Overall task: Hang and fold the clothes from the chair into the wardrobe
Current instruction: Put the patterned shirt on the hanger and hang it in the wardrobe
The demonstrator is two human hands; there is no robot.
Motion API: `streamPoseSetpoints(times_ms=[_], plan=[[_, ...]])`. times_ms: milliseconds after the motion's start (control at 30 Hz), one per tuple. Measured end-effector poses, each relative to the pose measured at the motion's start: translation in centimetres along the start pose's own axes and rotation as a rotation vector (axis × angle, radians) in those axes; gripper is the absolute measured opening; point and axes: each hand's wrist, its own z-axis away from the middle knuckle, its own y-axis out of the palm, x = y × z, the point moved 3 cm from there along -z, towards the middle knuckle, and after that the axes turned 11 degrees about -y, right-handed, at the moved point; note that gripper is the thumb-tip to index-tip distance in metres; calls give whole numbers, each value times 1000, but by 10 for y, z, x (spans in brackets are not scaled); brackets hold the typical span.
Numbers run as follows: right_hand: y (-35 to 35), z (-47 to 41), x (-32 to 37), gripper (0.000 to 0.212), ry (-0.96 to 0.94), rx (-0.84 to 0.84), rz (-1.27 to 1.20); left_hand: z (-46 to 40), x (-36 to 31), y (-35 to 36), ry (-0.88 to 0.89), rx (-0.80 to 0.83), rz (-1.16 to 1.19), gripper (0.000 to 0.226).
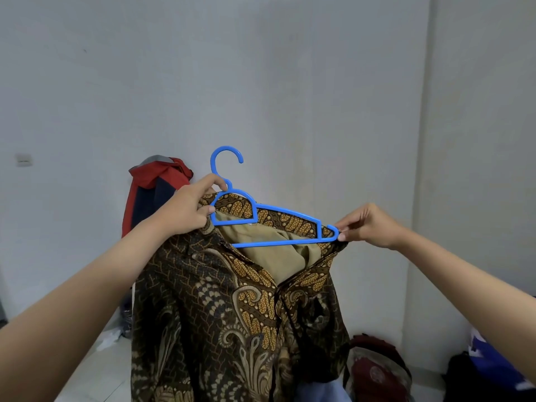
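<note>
Both forearms enter from the lower corners and meet at a garment held up at frame centre. Left hand (185, 208), at 9 o'clock from the garment's collar, has its fingers curled narrow: thumb and forefinger pinch the neck of the blue hanger (262, 211) just under the hook, and the lower fingers bunch the collar cloth against the hanger's left shoulder. Behind this hand, at 10 o'clock, a red and navy jacket (153, 190) is draped over something upright against the white wall (290, 82); what supports it cannot be told. A pale wall switch (24, 160) sits far out at 9 o'clock.

Brown batik shirt (226, 314) hangs from the hanger at centre, front open, tan lining showing inside the collar; its hem runs off the bottom edge. The hanger tilts, with its right end lower.

Right hand (367, 224), at 3 o'clock, pinches the hanger's right tip and the shirt shoulder between thumb and fingertips, the remaining fingers curled close.

On the floor at 5 o'clock lies a maroon bag (377, 369), with dark and blue items (490, 369) beyond it.
</note>
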Motion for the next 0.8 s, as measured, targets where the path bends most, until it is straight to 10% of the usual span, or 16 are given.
streamPoseSetpoints(times_ms=[500,800], plan=[[-29,-2,5,23,207,-68,-80,9,-5,10,45,40,126,46],[1,-6,39,20,150,-384,-166,4,-15,17,-4,-48,29,39]])
